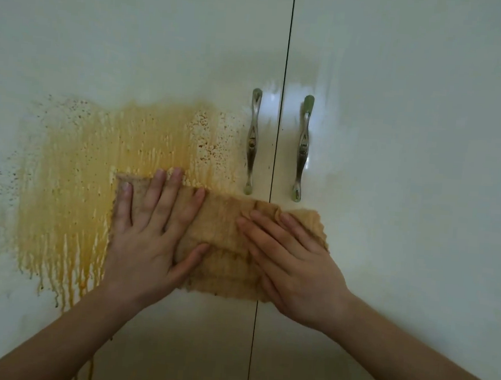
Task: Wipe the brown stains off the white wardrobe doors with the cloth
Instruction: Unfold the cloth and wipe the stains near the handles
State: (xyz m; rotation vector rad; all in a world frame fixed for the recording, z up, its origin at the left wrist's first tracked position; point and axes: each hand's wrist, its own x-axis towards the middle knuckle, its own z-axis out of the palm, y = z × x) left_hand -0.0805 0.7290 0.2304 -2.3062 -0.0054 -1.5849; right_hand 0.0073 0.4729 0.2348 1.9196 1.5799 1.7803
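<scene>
A tan cloth (225, 232), soaked brownish, lies flat against the white wardrobe doors, spanning the gap between the left door (135, 33) and the right door (412, 112). My left hand (151, 236) presses its left half with the fingers spread. On the cloth's right end, my right hand (291, 261) lies flat with its fingers pointing up-left. A wide yellow-brown stain (74, 183) covers the left door to the left of and above the cloth, with drips running down from it.
Two vertical silver handles, the left handle (252, 139) and the right handle (303, 146), sit just above the cloth on either side of the door gap (283, 103). Thin drips (91, 371) run down near the bottom edge.
</scene>
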